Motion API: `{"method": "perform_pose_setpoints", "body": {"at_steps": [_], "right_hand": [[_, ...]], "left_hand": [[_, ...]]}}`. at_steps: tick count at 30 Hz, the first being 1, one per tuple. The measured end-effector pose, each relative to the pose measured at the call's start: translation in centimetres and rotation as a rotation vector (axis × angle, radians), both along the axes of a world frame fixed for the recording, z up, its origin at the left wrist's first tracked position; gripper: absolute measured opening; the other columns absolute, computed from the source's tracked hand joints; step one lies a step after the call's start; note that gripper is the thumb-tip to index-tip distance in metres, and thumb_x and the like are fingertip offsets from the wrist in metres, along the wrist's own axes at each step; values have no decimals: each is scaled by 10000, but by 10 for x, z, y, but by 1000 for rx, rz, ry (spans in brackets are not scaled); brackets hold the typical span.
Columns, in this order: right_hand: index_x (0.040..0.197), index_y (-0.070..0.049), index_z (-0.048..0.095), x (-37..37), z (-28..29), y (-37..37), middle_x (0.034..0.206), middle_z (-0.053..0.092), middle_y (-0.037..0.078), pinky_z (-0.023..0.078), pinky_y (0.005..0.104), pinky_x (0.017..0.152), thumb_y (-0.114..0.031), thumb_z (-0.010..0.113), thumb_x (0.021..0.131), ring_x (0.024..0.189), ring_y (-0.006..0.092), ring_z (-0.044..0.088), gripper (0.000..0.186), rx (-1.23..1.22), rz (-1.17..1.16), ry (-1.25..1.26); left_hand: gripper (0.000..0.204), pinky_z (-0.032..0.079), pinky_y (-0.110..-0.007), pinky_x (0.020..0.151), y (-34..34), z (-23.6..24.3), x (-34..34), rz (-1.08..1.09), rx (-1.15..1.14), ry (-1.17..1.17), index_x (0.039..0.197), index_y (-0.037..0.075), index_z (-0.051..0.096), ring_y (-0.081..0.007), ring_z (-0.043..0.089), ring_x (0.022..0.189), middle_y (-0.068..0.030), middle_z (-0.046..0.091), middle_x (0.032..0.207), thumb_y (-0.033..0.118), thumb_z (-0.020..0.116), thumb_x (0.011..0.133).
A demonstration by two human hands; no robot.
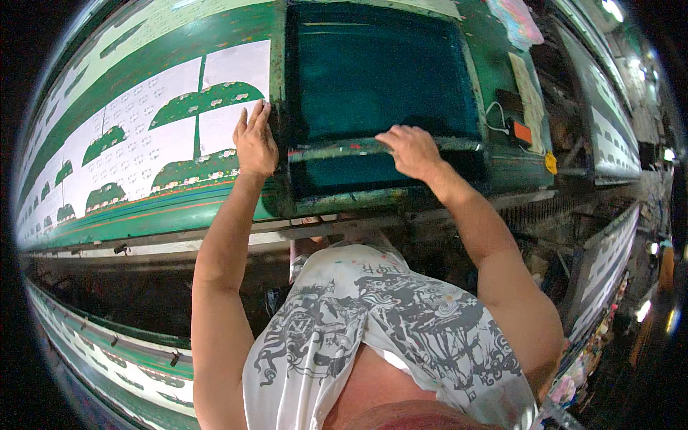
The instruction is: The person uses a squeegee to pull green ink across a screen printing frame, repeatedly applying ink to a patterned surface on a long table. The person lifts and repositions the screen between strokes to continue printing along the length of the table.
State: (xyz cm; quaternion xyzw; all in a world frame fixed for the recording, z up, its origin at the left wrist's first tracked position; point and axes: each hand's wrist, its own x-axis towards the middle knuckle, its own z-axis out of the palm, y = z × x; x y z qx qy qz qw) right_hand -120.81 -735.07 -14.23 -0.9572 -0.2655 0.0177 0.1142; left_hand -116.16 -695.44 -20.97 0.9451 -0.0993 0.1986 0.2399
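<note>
Left hand (255,141): your fingers lie flat, released, on the screen frame's (281,129) left edge.
Right hand (410,150): clenched on the squeegee (358,150), long axis left-right.

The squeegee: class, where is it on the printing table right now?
In the head view, the squeegee lies across the near part of the teal screen frame, right of centre, under the right hand; the left hand presses the frame's left edge.

Dark teal rectangular printing screen (380,68) in a green frame, top centre, beside an orange label (522,132)
</note>
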Motion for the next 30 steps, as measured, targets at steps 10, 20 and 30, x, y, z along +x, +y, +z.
{"method": "perform_pose_setpoints", "body": {"at_steps": [10,20,30], "right_hand": [[1332,-133,750,-84,6,1,1224,699,79,526,459,1020,-247,860,854,1166,315,645,503,66,-11,24],[1293,-67,764,-92,-13,-31,1302,732,131,535,493,1020,-430,858,893,1199,343,658,548,315,119,21],[1165,-46,806,-84,-15,-203,1134,794,161,564,463,985,-113,808,941,1094,373,728,233,618,-504,-304]], "left_hand": [[536,301,-576,1291,0,-5,5,26,95,61,1601,175,555,-453,406,1576,-56,516,1698,111,539,1069],[503,298,-601,1278,-1,7,6,57,259,100,1600,162,557,-468,419,1567,-81,545,1676,141,483,1103],[100,540,-475,1014,-81,73,-11,-20,-137,-166,927,43,754,-351,730,1131,-102,805,1059,98,822,976]]}}
